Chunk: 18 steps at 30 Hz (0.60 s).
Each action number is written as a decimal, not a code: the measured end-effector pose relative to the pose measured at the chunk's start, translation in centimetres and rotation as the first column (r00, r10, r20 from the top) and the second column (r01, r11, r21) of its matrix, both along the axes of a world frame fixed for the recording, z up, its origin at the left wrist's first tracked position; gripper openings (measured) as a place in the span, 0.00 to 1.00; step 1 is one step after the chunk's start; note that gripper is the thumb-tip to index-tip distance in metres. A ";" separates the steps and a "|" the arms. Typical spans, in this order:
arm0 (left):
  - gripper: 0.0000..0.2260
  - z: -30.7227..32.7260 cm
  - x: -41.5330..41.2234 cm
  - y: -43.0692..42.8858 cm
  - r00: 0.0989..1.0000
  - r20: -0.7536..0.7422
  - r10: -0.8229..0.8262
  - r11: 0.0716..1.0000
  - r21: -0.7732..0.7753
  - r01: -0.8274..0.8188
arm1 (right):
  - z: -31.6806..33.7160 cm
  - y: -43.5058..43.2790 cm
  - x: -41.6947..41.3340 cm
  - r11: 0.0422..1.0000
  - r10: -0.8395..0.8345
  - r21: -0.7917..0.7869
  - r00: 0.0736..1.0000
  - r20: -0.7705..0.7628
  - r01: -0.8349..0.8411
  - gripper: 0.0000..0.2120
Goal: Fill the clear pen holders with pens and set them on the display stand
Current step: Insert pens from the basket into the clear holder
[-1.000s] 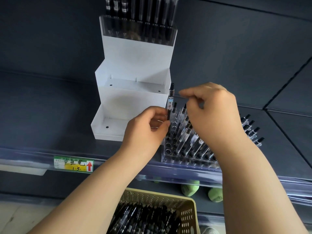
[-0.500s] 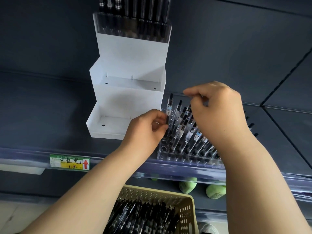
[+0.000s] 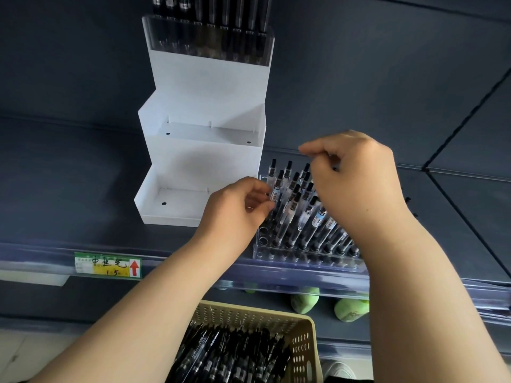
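Shelf-edge price tag handwritten 中性笔, digits 1 5, white up-arrow on red

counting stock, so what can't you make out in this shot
Head view:
- Pen holder: right half hidden by the right hand.
- Right hand: whether it holds anything; fingers curl inward.
- Top pens on the stand: cut by the upper edge.
- Basket: cut by the bottom edge.
- Price tag: print too small.

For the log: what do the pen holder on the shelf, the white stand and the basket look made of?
Pen holder: clear rigid plastic, likely acrylic; pens show through its glossy walls. Display stand: white matte sheet plastic, probably; flat stepped panels. Basket: beige moulded plastic; perforated walls.
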<state>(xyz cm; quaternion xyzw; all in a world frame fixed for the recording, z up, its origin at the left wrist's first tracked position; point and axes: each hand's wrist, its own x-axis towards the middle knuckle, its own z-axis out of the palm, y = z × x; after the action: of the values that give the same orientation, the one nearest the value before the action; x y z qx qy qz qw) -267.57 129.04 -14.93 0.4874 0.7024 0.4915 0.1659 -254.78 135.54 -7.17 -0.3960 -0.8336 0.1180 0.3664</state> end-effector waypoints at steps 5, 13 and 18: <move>0.07 0.4 -0.5 -0.5 0.999 -0.026 0.031 0.999 0.022 -0.031 | -0.1 -0.4 -0.3 0.997 0.021 0.069 1.000 0.021 -0.022 0.16; 0.11 0.6 -1.7 -5.5 0.871 -0.489 -0.049 0.999 -0.028 0.041 | -1.4 -4.9 -1.2 0.951 0.151 0.263 0.986 0.072 -0.165 0.16; 0.13 0.0 -1.9 -10.0 0.829 -0.532 -0.171 0.961 -0.274 0.023 | -5.0 -9.7 -0.4 0.917 0.291 0.209 0.930 0.226 -0.338 0.18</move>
<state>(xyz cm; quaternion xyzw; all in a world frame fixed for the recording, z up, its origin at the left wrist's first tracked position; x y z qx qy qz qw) -269.46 119.04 -14.89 0.6178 0.7517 0.2265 0.0432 -255.15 125.80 -12.14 -0.2173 -0.9259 0.0336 0.3073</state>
